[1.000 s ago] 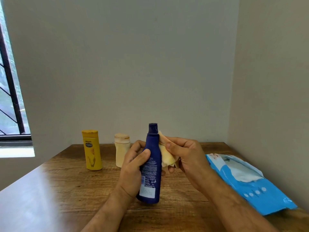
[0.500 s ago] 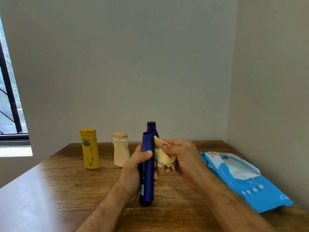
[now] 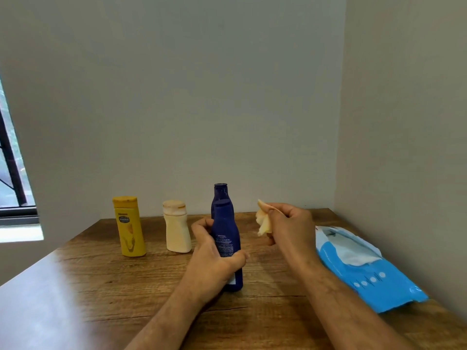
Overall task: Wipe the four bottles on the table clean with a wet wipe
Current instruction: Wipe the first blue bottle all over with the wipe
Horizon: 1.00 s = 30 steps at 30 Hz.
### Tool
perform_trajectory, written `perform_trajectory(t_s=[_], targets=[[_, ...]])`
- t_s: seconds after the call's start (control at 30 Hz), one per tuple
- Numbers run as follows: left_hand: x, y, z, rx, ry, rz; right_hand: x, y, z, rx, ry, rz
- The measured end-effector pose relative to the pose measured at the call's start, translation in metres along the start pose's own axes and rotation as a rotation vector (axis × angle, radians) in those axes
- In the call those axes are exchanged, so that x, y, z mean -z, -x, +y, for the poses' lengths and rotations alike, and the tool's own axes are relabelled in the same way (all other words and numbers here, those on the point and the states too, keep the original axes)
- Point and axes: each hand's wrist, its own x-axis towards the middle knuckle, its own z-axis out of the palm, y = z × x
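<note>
My left hand point(image 3: 214, 256) grips a dark blue bottle point(image 3: 225, 231) upright, its base on or just above the wooden table point(image 3: 106, 286). A second dark blue bottle point(image 3: 220, 194) stands right behind it, mostly hidden, with only its neck and cap showing. My right hand point(image 3: 288, 227) pinches a crumpled yellowish wet wipe point(image 3: 264, 219), held apart from the bottle to its right. A yellow bottle point(image 3: 130, 226) and a cream bottle point(image 3: 177, 227) stand upright at the back left.
An open blue pack of wet wipes point(image 3: 369, 271) lies at the table's right side against the wall. Walls close the table at the back and right. A window point(image 3: 12, 173) is at the far left.
My right hand drew the wipe away from the blue bottle to the right. My left hand turned the bottle and lowered it toward the table.
</note>
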Motion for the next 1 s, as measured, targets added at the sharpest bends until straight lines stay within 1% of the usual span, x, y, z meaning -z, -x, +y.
perform_trajectory(t_s=[0.1, 0.17, 0.23, 0.33, 0.47, 0.57, 0.67, 0.73, 0.8, 0.9, 1.0], targets=[[-0.006, 0.003, 0.000, 0.007, -0.155, 0.024, 0.003, -0.003, 0.003, -0.015, -0.009, 0.005], [-0.009, 0.005, 0.001, 0.012, -0.179, 0.044, 0.001, -0.001, 0.004, -0.020, -0.006, -0.023], [-0.011, 0.007, 0.003, 0.019, -0.142, 0.030, -0.001, 0.000, 0.003, -0.020, -0.008, -0.035], [-0.014, 0.009, 0.006, 0.013, -0.122, -0.045, 0.001, -0.001, 0.002, -0.030, -0.031, -0.035], [-0.011, 0.009, 0.005, 0.014, -0.059, -0.007, 0.004, -0.003, 0.003, -0.067, -0.047, -0.041], [-0.009, 0.009, 0.005, 0.098, 0.085, -0.046, 0.004, -0.002, 0.003, -0.115, -0.060, -0.124], [-0.013, 0.008, 0.001, 0.093, 0.096, -0.041, 0.002, 0.000, 0.004, -0.130, -0.018, -0.213], [-0.015, 0.006, 0.001, 0.082, 0.073, 0.001, -0.001, 0.002, 0.005, -0.125, 0.025, -0.260], [-0.016, 0.005, -0.001, 0.070, 0.040, 0.009, -0.004, 0.002, 0.008, -0.120, 0.065, -0.289], [-0.022, 0.005, -0.005, 0.019, -0.145, -0.011, -0.005, 0.002, 0.009, -0.105, 0.114, -0.286], [-0.031, 0.005, -0.005, -0.008, -0.302, 0.053, -0.005, 0.003, 0.009, -0.074, 0.158, -0.263]])
